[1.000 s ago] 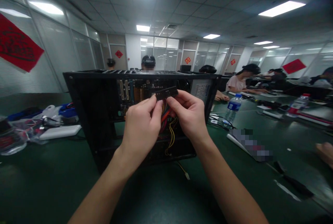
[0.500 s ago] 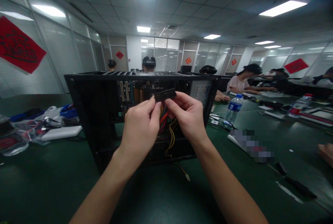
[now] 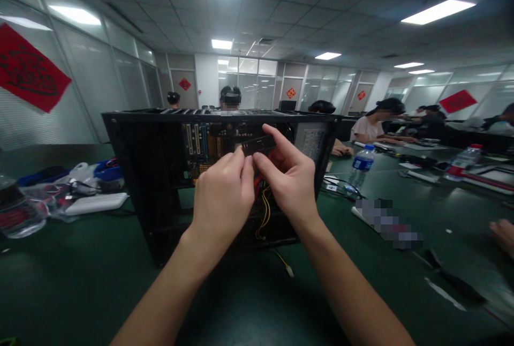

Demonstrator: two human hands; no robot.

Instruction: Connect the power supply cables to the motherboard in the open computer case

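Note:
A long black power connector [image 3: 258,145] with coloured wires below it is held up in front of the open computer case [image 3: 160,117]. My left hand [image 3: 223,188] is closed, pinching the connector's left end between thumb and fingers. At the right end, my right hand [image 3: 291,182] holds it too, thumb along its lower edge and index finger raised beside it. Behind my hands, the motherboard's slots [image 3: 193,140] show inside the case. Yellow wires [image 3: 265,209] hang below my right hand, and a small white plug [image 3: 289,270] lies on the table at a cable's end.
On the right stand a blue-labelled water bottle [image 3: 362,166] and a red-capped bottle [image 3: 466,161]. A white box-like item [image 3: 96,204] and plastic bags lie to the left on the green table [image 3: 80,281]. Other people sit across and to the right.
The right index finger has lifted off the connector's top and now points up. The left hand has shifted slightly right, and the connector sits a little more tilted.

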